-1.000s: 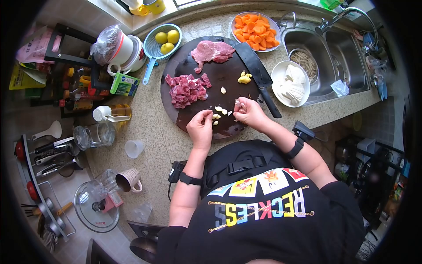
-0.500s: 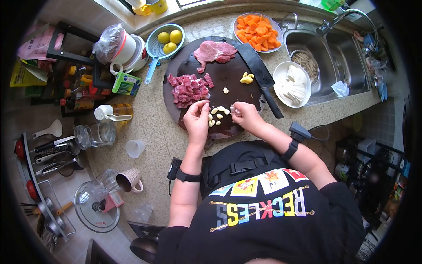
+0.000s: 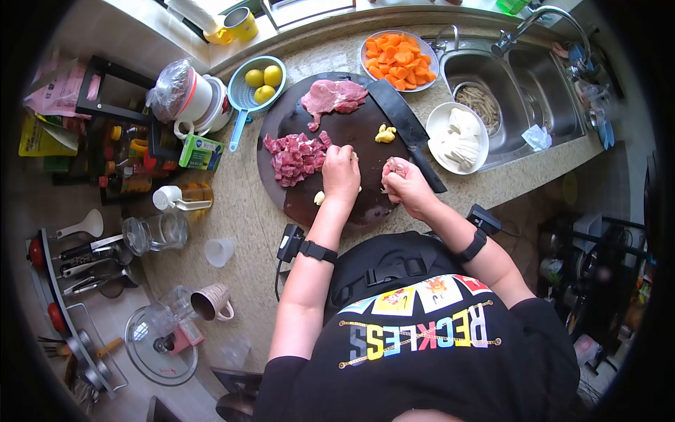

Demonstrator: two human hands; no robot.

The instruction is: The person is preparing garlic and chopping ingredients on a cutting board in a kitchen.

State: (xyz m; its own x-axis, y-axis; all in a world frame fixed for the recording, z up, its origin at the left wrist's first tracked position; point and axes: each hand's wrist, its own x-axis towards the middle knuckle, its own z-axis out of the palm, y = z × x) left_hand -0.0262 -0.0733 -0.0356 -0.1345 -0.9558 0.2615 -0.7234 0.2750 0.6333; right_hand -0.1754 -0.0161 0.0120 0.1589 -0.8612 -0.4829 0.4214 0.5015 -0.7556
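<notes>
My left hand (image 3: 341, 174) is over the middle of the round dark cutting board (image 3: 281, 200), its fingers pinched on a garlic clove, mostly hidden by the fingertips. To its right, my right hand (image 3: 408, 188) is curled closed around pale papery garlic skins (image 3: 395, 166). A few peeled garlic cloves (image 3: 319, 198) show beside my left wrist; others are hidden beneath it. Diced red meat (image 3: 295, 158) lies left of my left hand, with a larger slab of meat (image 3: 334, 97) behind. Yellow ginger-like pieces (image 3: 384, 133) sit near a black cleaver (image 3: 399, 112).
Behind the board are a blue colander (image 3: 242, 95) with yellow fruit and a plate of carrots (image 3: 399, 62). At right, a white bowl (image 3: 457, 138) stands beside the sink (image 3: 517, 91). A clear cup (image 3: 219, 252) and a mug (image 3: 211, 302) are at left.
My left hand has moved forward over the cloves, to where a single clove lay. My right hand remains closed, slightly farther from the clove pile. The camera view has shifted a little.
</notes>
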